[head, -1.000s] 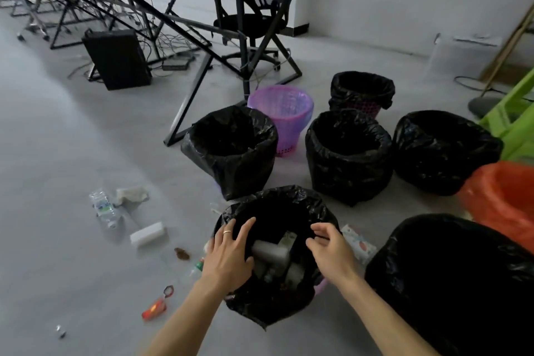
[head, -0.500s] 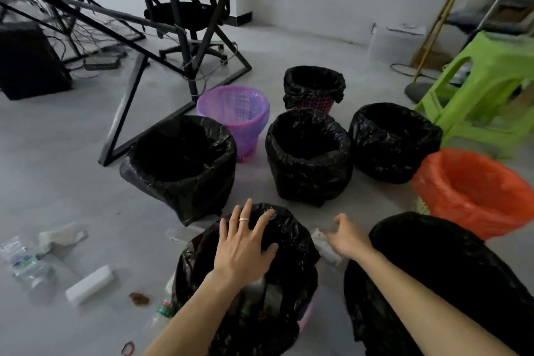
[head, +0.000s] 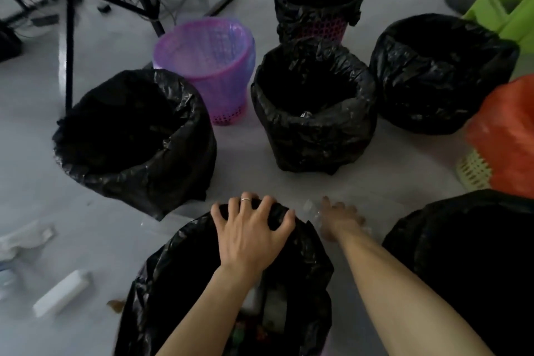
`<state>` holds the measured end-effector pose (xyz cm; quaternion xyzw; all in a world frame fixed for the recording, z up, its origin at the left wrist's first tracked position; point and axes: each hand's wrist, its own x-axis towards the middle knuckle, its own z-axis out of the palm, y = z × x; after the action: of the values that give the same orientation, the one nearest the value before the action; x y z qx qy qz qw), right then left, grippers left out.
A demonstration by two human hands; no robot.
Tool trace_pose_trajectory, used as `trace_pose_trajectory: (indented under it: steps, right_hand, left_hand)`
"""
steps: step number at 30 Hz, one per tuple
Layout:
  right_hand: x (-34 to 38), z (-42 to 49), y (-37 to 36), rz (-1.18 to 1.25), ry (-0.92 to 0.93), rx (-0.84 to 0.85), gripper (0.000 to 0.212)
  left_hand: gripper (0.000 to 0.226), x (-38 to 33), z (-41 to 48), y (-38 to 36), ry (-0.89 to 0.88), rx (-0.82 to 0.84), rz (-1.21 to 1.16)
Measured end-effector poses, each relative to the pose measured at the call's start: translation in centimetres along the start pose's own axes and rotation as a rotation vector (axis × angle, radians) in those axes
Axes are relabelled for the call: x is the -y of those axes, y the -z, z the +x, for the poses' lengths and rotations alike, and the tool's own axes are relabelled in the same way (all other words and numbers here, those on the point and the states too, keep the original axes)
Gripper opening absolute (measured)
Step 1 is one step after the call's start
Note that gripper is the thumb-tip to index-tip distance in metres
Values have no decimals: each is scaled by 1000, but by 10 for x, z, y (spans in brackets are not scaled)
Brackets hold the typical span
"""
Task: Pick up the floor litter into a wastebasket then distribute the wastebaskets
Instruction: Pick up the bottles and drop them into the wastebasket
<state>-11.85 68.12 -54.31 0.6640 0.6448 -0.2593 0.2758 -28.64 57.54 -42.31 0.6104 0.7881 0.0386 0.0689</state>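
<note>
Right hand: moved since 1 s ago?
Yes. The right hand left the near wastebasket rim and went rightward, out to the floor beside it, by clear plastic litter.

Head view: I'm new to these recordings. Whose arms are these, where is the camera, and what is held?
There is no machine: a person wears one wide-angle camera on the head, looking down at their own bare arms. The left hand grips the rim of the near wastebasket, lined with a black bag and holding litter. The right hand reaches to the floor at a clear plastic scrap; blur hides whether it holds it. More lined wastebaskets stand around, plus a purple wastebasket. A white box lies at left.
</note>
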Motion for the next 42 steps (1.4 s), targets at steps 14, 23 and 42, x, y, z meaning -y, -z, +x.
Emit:
trace_pose_trajectory:
  steps: [14,23,42]
  right_hand:
    - [24,-101,84,444,372,-672,92]
    - [71,-272,75,714,709,-770,91]
    - [82,-276,-36,-51,801,-399,54]
  left_hand:
    - [54,39,-20,27,26,8,-271]
    - [55,119,-121,46,365,-83,-278]
    - [50,124,-188,29,386,257,-1006]
